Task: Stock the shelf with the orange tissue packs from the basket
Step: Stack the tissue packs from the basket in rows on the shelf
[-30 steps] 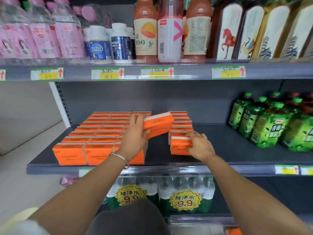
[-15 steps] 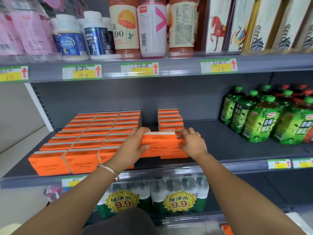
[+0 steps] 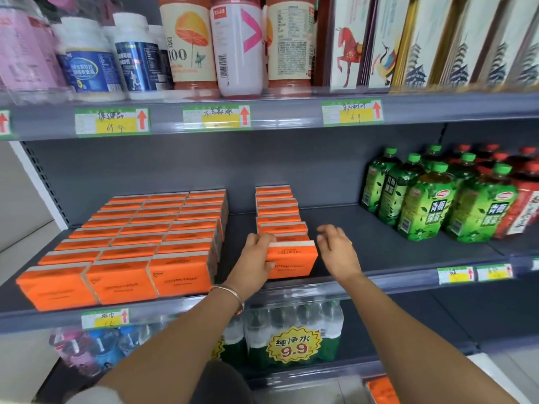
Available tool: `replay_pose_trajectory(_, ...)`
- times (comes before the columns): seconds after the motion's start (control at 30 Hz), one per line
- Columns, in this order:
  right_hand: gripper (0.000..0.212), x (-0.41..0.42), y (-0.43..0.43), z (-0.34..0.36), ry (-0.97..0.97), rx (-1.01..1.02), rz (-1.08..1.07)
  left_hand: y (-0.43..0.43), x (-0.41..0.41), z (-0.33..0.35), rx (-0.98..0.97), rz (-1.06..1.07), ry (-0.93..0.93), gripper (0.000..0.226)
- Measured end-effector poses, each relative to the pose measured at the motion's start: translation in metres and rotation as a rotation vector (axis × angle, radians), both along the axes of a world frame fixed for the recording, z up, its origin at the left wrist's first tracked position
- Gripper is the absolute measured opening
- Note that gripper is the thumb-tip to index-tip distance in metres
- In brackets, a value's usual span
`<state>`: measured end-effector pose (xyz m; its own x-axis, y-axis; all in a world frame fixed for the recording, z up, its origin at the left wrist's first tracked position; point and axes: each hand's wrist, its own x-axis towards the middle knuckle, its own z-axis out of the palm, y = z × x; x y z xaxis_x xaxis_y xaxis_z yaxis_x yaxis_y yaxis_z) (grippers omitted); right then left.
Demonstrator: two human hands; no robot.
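Orange tissue packs fill the middle shelf: a wide block of three rows on the left and a single row beside it. At the front of that single row stands one orange tissue pack. My left hand grips its left end, fingers over the top and thumb on the front. My right hand hovers just off its right end with the fingers spread, touching nothing. At the bottom right edge, part of an orange pack shows; the basket is out of view.
Green tea bottles and red-capped bottles stand at the right of the same shelf. Juice bottles, white jars and boxed goods fill the shelf above. Shrink-wrapped water packs sit on the shelf below. A dark gap separates the tissue block from the single row.
My left hand brought the pack down from mid-air and stood it at the front of the single row. My right hand let go of the front packs and drew off to the right.
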<state>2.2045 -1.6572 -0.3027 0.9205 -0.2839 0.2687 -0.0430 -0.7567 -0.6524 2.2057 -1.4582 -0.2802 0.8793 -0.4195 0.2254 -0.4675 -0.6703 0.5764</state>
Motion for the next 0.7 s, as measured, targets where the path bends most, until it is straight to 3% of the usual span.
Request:
replay_pose_trajectory(0.27,0.049,0.005,0.007,-0.004,0.069,0.166,0.095,-0.007,0.011,-0.018,0.096,0.158,-0.031,0.053)
replay_pose_trajectory(0.37,0.053,0.010,0.013,-0.003,0.092,0.282,0.131,-0.006,0.015,-0.015,-0.061,0.152,0.044,0.079)
replay_pose_trajectory(0.47,0.051,0.016,0.015,-0.002,0.132,0.469,0.149,-0.008,0.020,-0.007,-0.337,0.078,0.294,0.101)
replay_pose_trajectory(0.57,0.028,0.019,0.017,-0.004,0.130,0.523,0.200,-0.008,0.029,-0.016,-0.401,-0.017,0.367,0.075)
replay_pose_trajectory(0.7,0.028,0.024,0.016,-0.006,0.118,0.554,0.208,-0.009,0.036,-0.025,-0.428,-0.008,0.394,0.063)
